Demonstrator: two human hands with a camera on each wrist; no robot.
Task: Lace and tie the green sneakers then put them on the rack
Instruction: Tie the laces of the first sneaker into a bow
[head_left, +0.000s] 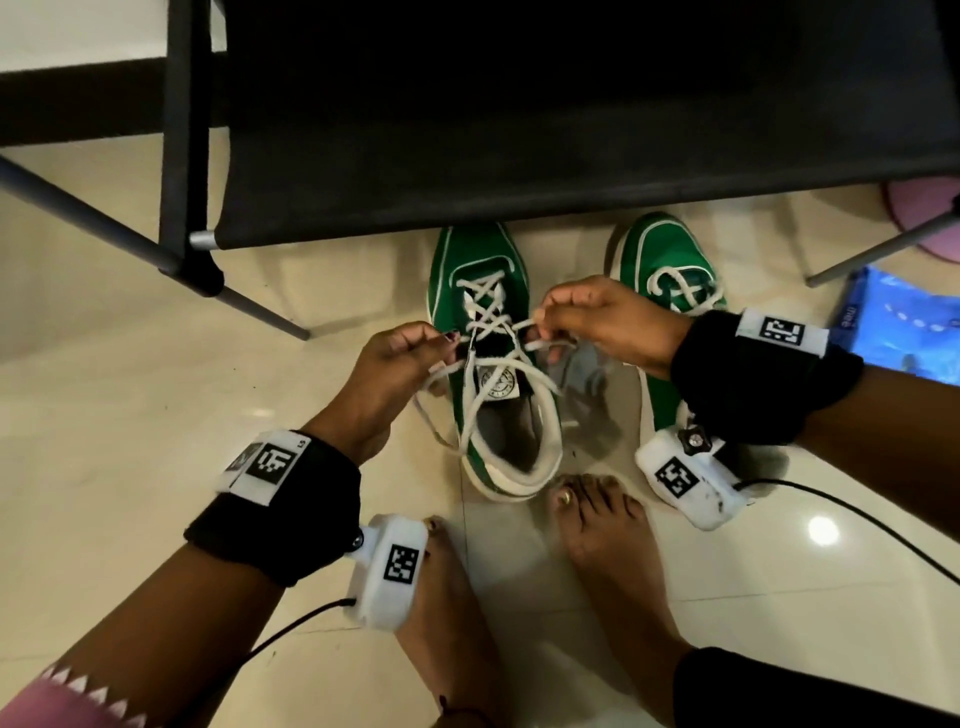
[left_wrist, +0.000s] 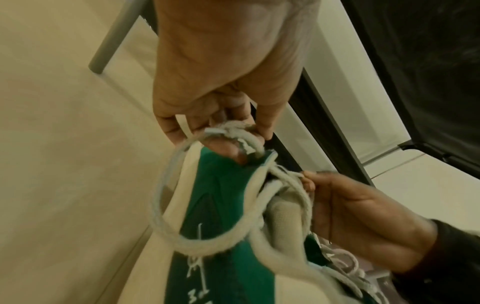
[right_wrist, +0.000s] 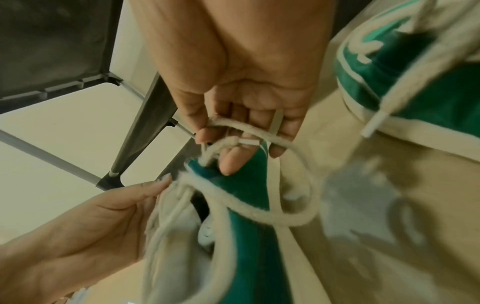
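Left hand (head_left: 395, 358) and right hand (head_left: 602, 317) each pinch a white lace (head_left: 498, 332) end above the nearer green sneaker (head_left: 488, 364), beside its mate (head_left: 670, 270)

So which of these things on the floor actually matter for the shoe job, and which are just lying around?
Part of the job:
- sneaker being laced
- its white lace, pinched by left hand and right hand
- second green sneaker
- black rack

Just lying about:
- blue packet
- pink mat
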